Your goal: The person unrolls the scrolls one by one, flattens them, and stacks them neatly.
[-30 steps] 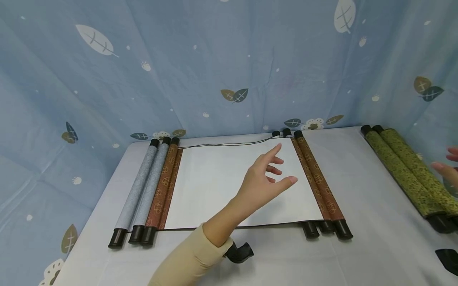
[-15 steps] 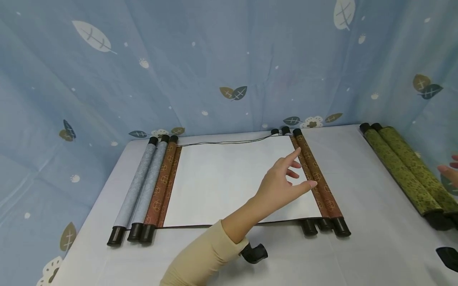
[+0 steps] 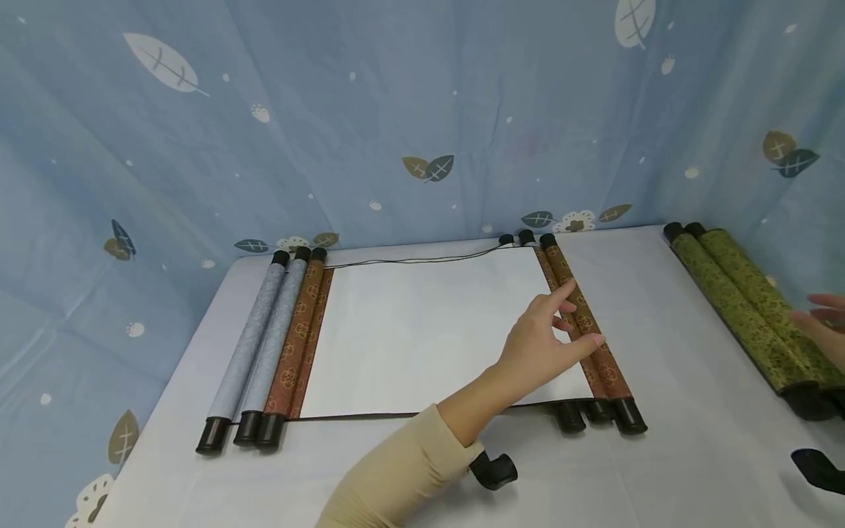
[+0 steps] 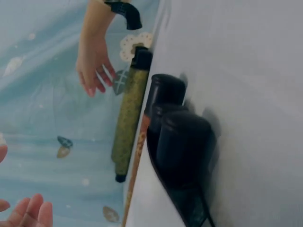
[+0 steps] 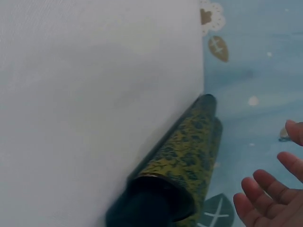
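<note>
My left hand (image 3: 544,337) is over the right side of a partly unrolled scroll, near its brown patterned roller (image 3: 594,345). Thumb and fingers are spread apart and hold nothing. White paper (image 3: 422,330) stretches between that roller and another brown roller (image 3: 300,337) on the left. In the left wrist view, my left fingers (image 4: 33,213) show at the lower left, apart from the black roller ends (image 4: 182,142). At the right edge my right hand (image 3: 825,326) appears beside two green patterned rolls (image 3: 746,315). Its fingers (image 5: 265,198) are loosely extended, touching nothing in the right wrist view.
Two grey-blue rolls (image 3: 254,345) with black ends lie left of the brown roller. A thin dark cord (image 3: 409,261) runs along the paper's far edge. A blue leaf-print curtain (image 3: 370,117) hangs behind the white-covered table (image 3: 693,440).
My left hand has moved rightward, from above the white paper to above the right brown roller. My right hand has shifted slightly further into view. The scrolls have stayed in place.
</note>
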{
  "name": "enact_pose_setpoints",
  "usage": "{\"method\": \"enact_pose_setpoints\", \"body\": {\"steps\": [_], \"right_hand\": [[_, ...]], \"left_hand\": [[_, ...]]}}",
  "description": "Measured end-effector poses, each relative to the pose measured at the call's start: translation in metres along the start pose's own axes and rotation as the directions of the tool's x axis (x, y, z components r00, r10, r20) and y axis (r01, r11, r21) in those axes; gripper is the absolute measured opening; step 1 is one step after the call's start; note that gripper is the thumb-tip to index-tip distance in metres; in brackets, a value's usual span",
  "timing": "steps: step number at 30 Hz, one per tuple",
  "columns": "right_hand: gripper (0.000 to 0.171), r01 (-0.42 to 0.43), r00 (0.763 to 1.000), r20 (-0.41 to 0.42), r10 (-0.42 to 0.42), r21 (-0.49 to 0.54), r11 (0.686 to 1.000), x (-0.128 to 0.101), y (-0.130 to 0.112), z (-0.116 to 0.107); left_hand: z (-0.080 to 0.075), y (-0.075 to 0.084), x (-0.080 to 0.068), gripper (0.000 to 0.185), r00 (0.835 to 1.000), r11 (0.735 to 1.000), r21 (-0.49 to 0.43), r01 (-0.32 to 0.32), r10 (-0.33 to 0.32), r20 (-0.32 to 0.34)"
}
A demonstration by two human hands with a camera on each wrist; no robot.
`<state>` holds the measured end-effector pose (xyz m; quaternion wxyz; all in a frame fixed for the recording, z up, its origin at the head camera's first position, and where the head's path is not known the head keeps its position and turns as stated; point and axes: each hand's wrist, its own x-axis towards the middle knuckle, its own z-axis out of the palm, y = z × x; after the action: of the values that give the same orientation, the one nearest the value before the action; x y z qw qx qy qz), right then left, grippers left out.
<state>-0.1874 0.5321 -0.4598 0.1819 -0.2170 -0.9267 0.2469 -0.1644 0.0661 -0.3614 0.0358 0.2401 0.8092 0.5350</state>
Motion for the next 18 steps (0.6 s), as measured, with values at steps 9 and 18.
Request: {"method": "enact_pose_setpoints", "body": {"steps": [9, 18], "right_hand": [[0.077, -0.014, 0.985, 0.17, 0.01, 0.019, 1.0, 0.002, -0.013, 0.001], [0.082, -0.058, 0.973, 0.219, 0.073, -0.074, 0.996, -0.025, -0.037, -0.014]], "left_hand": [[0.032, 0.003, 0.007, 0.072, 0.996, 0.988, 0.155, 0.001, -0.014, 0.083], [0.082, 0.012, 0.015, 0.071, 0.964, 0.968, 0.247, 0.049, -0.11, 0.24]]}}
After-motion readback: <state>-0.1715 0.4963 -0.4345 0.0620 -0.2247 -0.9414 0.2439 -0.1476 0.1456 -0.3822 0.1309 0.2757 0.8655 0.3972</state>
